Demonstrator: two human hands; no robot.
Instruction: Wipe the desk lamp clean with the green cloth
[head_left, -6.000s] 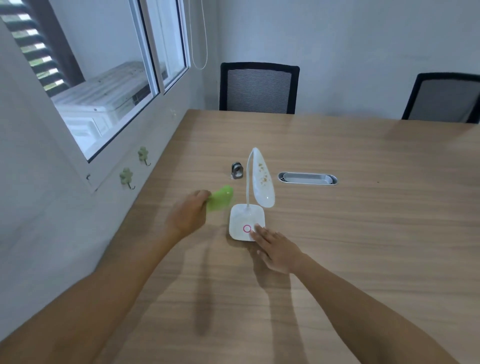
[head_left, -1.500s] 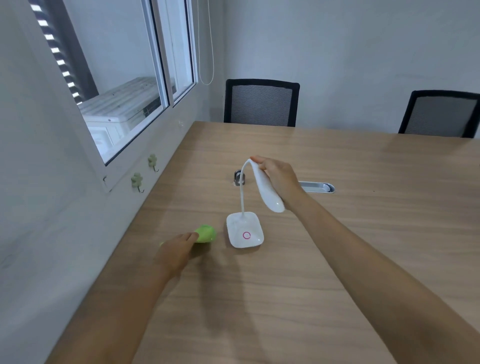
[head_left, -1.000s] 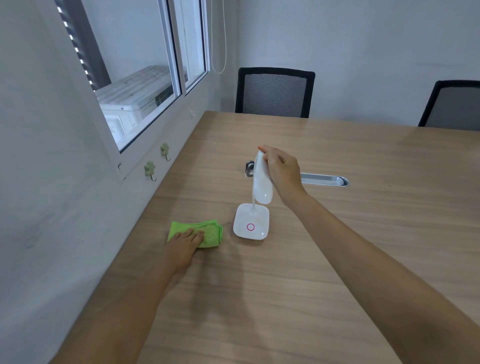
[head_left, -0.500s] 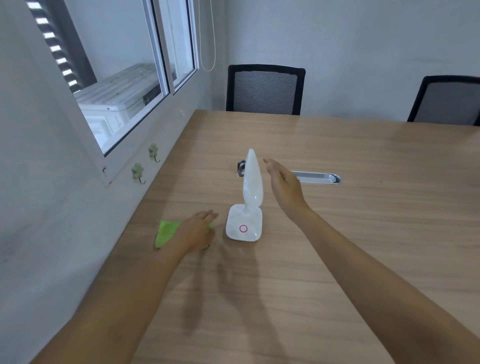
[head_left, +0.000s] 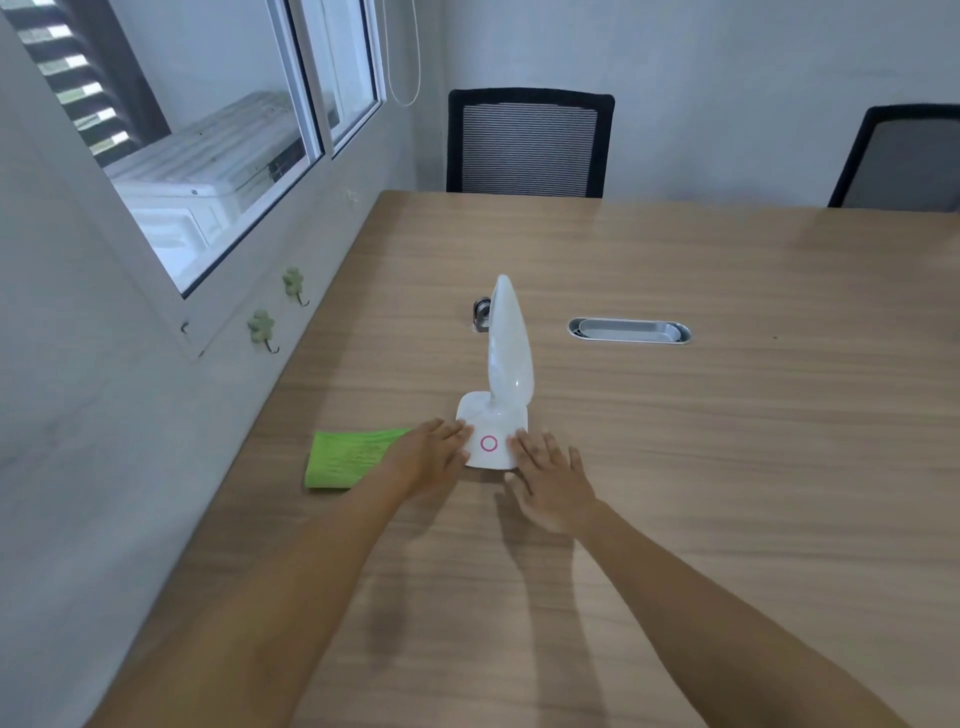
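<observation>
At far left, a window (head_left: 223, 171) in the grey wall, with two clover-shaped green hooks (head_left: 261, 328) fixed below its sill. On the wooden table (head_left: 701, 467), near its left edge, the green cloth (head_left: 345, 457) lying flat and folded, let go of, partly hidden at its right end by the left forearm. Just right of it, the left hand (head_left: 431, 457) spread flat and empty, palm down, fingertips touching the left side of the lamp's square base. In the middle, the white desk lamp (head_left: 506, 364) standing upright on the table, head folded down toward its base, a pink ring mark on the base top. Behind the lamp, a small dark metal object (head_left: 482, 312), too small to identify. Right of the base, the right hand (head_left: 553, 480) likewise flat, fingers apart, gripping nothing, fingertips at the base's right edge. Further right and back, a silver oval cable slot (head_left: 629, 331) set into the tabletop. At the far side, one black mesh chair (head_left: 527, 143) and a second chair (head_left: 904, 158) at the right border
</observation>
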